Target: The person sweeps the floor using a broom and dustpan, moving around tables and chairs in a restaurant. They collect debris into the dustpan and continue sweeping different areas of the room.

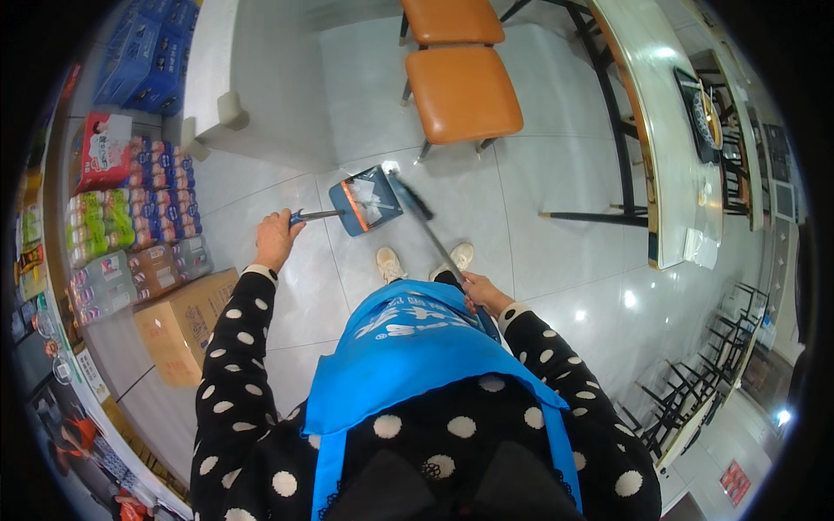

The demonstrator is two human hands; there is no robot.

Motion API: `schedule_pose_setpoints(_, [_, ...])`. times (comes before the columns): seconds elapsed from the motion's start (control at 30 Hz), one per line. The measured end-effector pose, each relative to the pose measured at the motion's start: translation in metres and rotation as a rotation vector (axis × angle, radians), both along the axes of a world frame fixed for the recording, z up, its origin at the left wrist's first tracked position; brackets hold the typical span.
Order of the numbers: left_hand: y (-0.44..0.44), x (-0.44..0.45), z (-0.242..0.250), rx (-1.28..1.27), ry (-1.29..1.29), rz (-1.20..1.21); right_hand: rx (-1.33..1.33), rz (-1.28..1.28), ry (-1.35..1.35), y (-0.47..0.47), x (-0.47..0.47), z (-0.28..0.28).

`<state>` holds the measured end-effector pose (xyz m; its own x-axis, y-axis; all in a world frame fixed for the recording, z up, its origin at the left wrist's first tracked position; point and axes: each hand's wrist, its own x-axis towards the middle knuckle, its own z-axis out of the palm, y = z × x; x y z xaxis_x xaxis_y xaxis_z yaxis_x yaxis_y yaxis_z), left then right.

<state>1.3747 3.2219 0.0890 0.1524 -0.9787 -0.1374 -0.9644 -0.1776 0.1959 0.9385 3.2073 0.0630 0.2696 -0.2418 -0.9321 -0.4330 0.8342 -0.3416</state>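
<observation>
My left hand (277, 238) grips the end of the handle of a blue dustpan (352, 218) with an orange stripe. Crumpled white paper scraps (367, 195) lie inside the pan, which rests on the grey tiled floor (287, 286). In my right hand (483, 293) is the long grey stick of a broom (423, 228). Its dark bristles touch the floor just beyond the right side of the pan. A small white scrap (389, 167) sits at the far end of the bristles, close to the pan's front edge. My shoes stand between pan and apron.
Two orange padded chairs (464, 98) stand ahead, near a pale counter or partition (260, 84). At the left are blue crates (146, 58), shrink-wrapped drink packs (133, 215) and a cardboard box (186, 325). A long table (642, 84) on the right bears a tray with a bowl (707, 120).
</observation>
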Motion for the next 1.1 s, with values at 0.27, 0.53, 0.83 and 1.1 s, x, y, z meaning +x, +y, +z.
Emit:
schedule_pose_setpoints(0.27, [0.045, 0.006, 0.001, -0.05, 0.078, 0.094, -0.046, 0.066, 0.128, -0.015, -0.022, 0.061])
schedule_pose_setpoints(0.53, [0.113, 0.005, 0.0, -0.098, 0.1, 0.494, 0.022, 0.074, 0.034, -0.039, 0.043, 0.014])
schedule_pose_setpoints(0.83, [0.14, 0.0, -0.007, -0.146, 0.096, 0.742, -0.057, 0.062, -0.128, -0.147, 0.117, 0.038])
schedule_pose_setpoints(1.1, [0.136, -0.023, -0.011, -0.112, 0.109, 0.837, -0.711, 0.686, 0.064, -0.329, 0.209, -0.028])
